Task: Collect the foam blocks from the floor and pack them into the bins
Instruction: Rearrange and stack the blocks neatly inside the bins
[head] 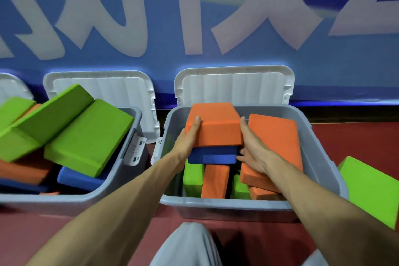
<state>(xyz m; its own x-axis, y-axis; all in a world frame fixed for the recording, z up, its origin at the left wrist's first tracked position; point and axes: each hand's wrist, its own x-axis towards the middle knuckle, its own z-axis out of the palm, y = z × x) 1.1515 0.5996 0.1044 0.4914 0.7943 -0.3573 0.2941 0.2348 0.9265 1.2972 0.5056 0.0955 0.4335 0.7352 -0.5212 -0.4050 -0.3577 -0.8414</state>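
While both bare arms reach forward, the right-hand grey plastic bin [226, 202] sits at centre frame with its white ribbed lid [235, 86] propped upright behind it at 12 o'clock. Inside it stand green and orange foam blocks on end, and a blue foam block [212, 155] lies flat across them. The orange rectangular foam block [213, 123] rests on the blue one, broad face up, one narrow side toward the viewer; its long axis appears to run from 6 to 12 o'clock. The left hand [190, 136] presses flat against its 9 o'clock side and the right hand [252, 147] against its 3 o'clock side, fingers extended, lower right fingers touching the blue block. A second orange foam slab [278, 142] leans just beside the right hand at 3 o'clock. At 9 o'clock the left-hand grey plastic bin [86, 198] is heaped above its rim with green foam slabs over orange and blue ones, with another white lid [101, 88] behind. A green foam block [371, 190] lies on the red floor [345, 136] at 4 o'clock, outside the bin.
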